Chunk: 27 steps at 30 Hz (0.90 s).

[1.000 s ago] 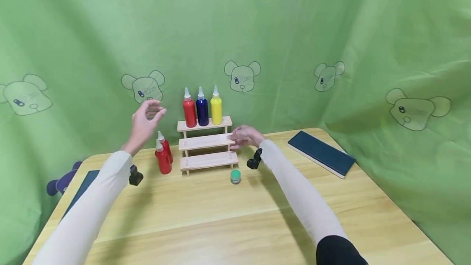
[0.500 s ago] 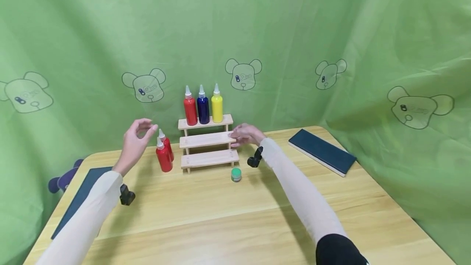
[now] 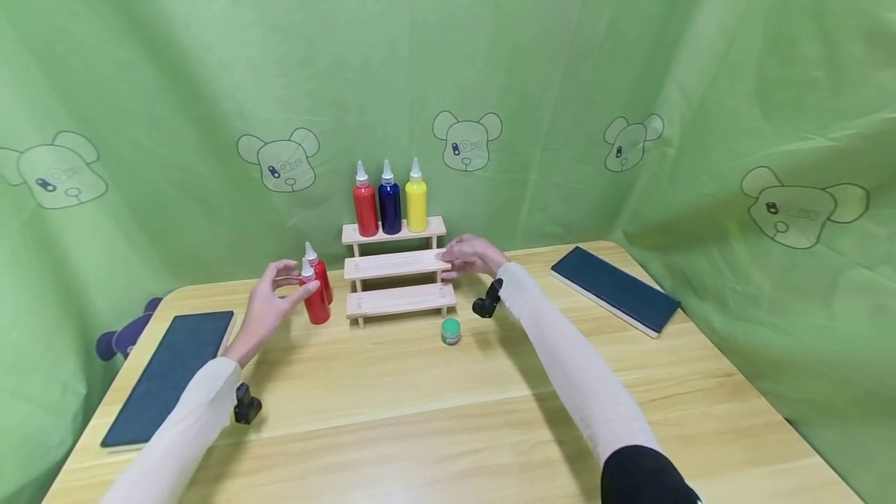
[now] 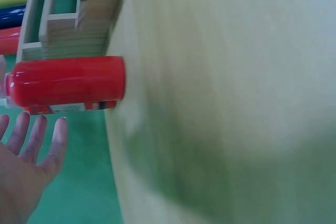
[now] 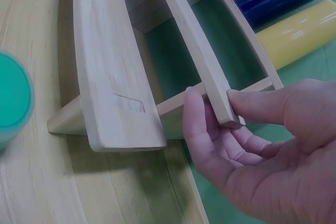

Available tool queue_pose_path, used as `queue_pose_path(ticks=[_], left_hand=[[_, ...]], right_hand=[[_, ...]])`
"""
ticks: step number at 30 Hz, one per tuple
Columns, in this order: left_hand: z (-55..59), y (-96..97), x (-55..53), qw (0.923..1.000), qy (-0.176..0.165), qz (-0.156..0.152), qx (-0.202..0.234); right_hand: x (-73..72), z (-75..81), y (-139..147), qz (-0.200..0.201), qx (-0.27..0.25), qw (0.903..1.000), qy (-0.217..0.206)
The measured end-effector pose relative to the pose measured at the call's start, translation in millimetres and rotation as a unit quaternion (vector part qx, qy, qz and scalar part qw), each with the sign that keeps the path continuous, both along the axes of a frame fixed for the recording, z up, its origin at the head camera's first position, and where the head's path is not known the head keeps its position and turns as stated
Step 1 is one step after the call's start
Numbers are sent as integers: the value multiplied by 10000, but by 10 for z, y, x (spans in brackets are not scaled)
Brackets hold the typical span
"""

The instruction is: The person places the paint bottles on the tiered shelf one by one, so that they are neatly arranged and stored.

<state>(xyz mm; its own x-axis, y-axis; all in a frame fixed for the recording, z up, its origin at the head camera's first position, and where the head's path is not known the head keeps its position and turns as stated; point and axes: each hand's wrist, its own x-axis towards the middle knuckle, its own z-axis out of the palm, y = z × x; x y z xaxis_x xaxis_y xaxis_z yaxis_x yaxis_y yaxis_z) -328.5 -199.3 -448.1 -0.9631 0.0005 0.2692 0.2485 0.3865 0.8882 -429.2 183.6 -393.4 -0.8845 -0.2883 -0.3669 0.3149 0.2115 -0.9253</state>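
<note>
Two red squeeze bottles with white pointed caps stand left of the three-tier wooden rack (image 3: pixel 399 301). My left hand (image 3: pixel 267 308) is at the front red bottle (image 3: pixel 318 311), its thumb and fingers spread on either side of the neck. In the left wrist view the fingers look extended, apart from the bottle's body. The rear red bottle (image 3: pixel 325 283) is partly hidden. My right hand (image 5: pixel 273 145) pinches the right end of the rack's middle shelf between thumb and fingers. On the top shelf stand a red bottle (image 3: pixel 365 211), a dark blue bottle (image 3: pixel 390 208) and a yellow bottle (image 3: pixel 416 206).
A small green-lidded jar (image 3: pixel 451 331) stands in front of the rack's right end. Dark blue flat pads lie at the table's left (image 3: pixel 171 379) and right (image 3: pixel 616 290). A green curtain (image 3: pixel 532 61) hangs behind the wooden table (image 3: pixel 420 426).
My left hand has come down, first leftward, then right to the front red bottle. The right hand keeps its grip on the rack.
</note>
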Motion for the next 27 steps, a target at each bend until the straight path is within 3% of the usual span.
queue_pose_path(ticks=[7,15,20,27], left_hand=[[-156,82,36,9997,-213,77,-79],[-258,143,46,9991,-199,366,-29],[-270,161,73,9994,-50,342,76],[-182,183,233,9993,141,198,275]], right_hand=[[-5,-15,6,-47,-11,10000,-2],[-20,-35,2,-81,-85,9999,35],[-37,-81,16,-139,-85,9997,159],[-32,-104,21,-64,-38,9996,270]])
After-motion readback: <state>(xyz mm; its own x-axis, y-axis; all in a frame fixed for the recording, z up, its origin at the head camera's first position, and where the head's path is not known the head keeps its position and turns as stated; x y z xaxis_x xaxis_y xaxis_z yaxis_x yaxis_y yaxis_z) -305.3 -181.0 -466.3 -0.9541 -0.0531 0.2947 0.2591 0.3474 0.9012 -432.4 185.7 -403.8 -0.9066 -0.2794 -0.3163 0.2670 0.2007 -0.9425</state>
